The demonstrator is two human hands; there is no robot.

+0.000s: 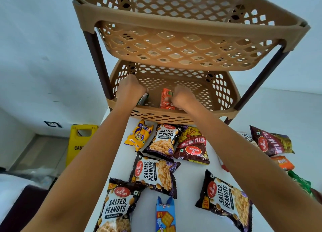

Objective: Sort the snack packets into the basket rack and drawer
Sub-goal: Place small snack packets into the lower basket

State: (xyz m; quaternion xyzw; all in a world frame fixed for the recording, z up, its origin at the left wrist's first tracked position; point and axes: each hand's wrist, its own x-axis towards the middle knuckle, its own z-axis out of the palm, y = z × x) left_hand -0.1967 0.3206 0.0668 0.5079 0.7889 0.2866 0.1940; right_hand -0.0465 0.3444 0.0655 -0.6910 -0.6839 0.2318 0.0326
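A tan two-tier basket rack (174,57) stands at the far end of the white table (188,176). Both my hands reach into its lower basket (214,113). My left hand (129,89) is closed on a green packet (143,99), of which only an edge shows. My right hand (183,97) grips an orange-red packet (166,99) standing in the basket. Several salted peanut packets (157,174) lie on the table, with a yellow biscuit packet (139,137), a Khatta Meetha packet (192,149) and a blue cracker packet (165,216). The upper basket (132,24) looks empty. No drawer shows.
More packets lie at the table's right edge: a maroon Khatta Meetha packet (271,142), an orange one (283,162) and a green one (300,183). A yellow caution sign (78,142) stands on the floor to the left. Dark rack legs (95,57) flank the baskets.
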